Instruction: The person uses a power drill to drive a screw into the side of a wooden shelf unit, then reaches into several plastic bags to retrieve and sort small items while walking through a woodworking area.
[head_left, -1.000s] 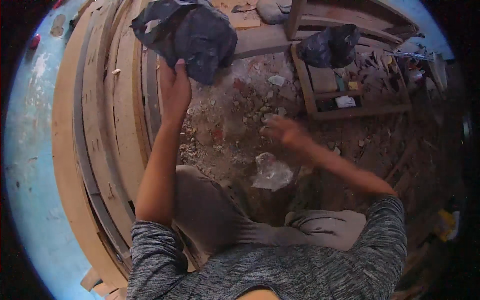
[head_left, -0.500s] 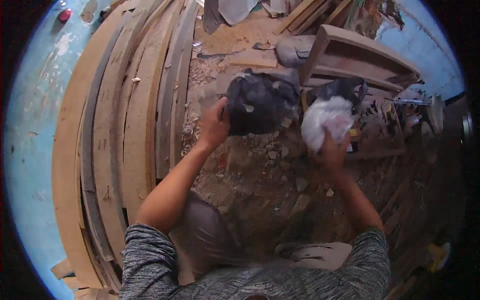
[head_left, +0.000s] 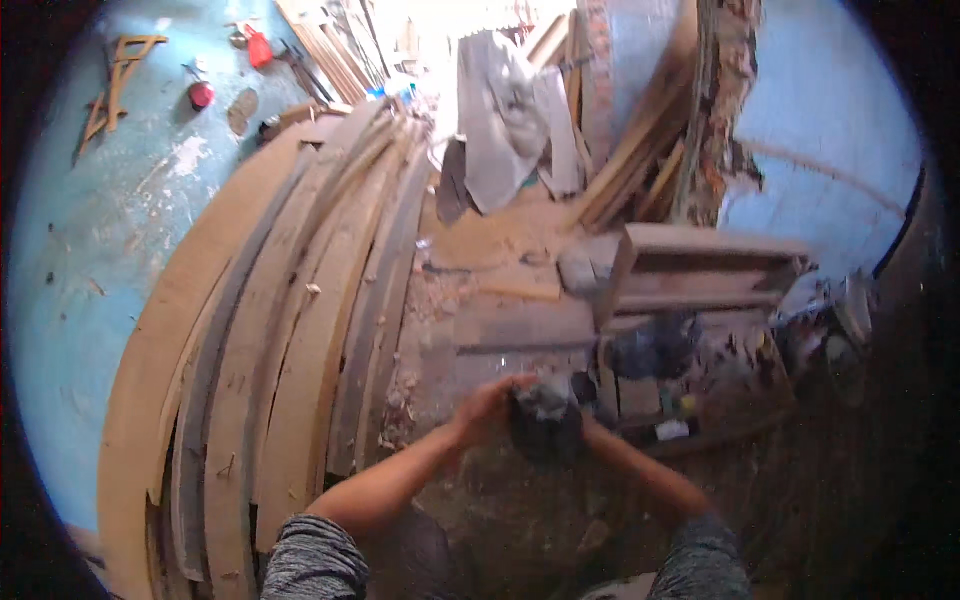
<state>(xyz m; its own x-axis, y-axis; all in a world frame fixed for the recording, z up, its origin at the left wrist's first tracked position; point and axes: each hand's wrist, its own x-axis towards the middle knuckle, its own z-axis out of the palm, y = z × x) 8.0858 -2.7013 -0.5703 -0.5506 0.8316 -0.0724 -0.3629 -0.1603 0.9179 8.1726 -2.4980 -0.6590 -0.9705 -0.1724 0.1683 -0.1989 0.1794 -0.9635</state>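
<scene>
In front of my body, a black plastic bag (head_left: 545, 435) hangs bunched up, blurred by motion. My left hand (head_left: 487, 408) is closed on its upper left edge. A crumpled whitish plastic bundle (head_left: 543, 400) shows at the bag's mouth, partly inside it. My right hand (head_left: 592, 432) is at the bag's right side. Its fingers are hidden by the bag, so I cannot make out its grip. To the right, another dark plastic bag (head_left: 655, 345) lies at the far side of a wooden tray (head_left: 715, 432) of small items.
Long wooden planks (head_left: 280, 380) are stacked along the left beside a blue wall (head_left: 95, 330). Past the tray, an open wooden frame (head_left: 710, 265) stands tilted. Grey sheets (head_left: 500, 120) hang at the back. Rubble and chips (head_left: 400, 385) litter the floor.
My right hand has brought the white plastic bundle left to the black bag, and my hands have come together. The black bag is now bunched. My view has tilted up toward the back.
</scene>
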